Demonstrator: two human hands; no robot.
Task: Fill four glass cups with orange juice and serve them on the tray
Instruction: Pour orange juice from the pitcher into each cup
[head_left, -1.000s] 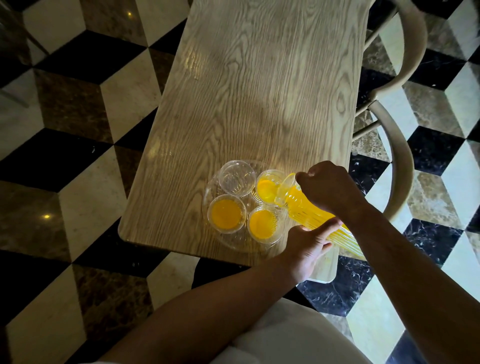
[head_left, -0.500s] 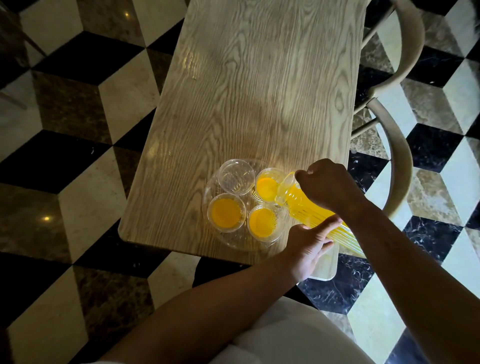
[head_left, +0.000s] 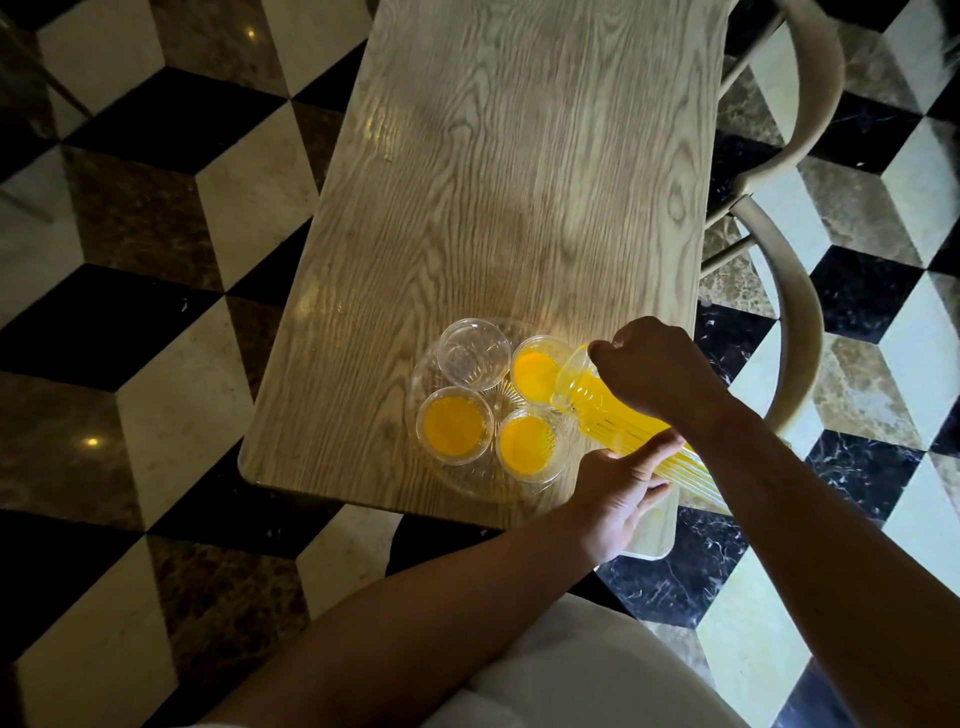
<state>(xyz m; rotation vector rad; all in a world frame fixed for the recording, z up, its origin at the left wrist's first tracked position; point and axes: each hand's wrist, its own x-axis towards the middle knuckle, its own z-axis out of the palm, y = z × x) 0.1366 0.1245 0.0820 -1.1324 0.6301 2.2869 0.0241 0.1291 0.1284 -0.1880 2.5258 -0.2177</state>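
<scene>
- Wooden table (head_left: 509, 197): glass tray (head_left: 423, 384) holding four cups.
- Pitcher (head_left: 597, 410), gripped by right hand (head_left: 654, 369), steadied by left hand's (head_left: 618, 493) straight fingers.
- Third cup (head_left: 537, 375) has risen slightly; one cup (head_left: 472, 361) remains unfilled.

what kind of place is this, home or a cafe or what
Probably a cafe, restaurant or hotel dining area, though a home can't be ruled out: a polished marble floor in a cube pattern, a long wooden table, and curved-back wooden chairs pulled up beside it.
</scene>
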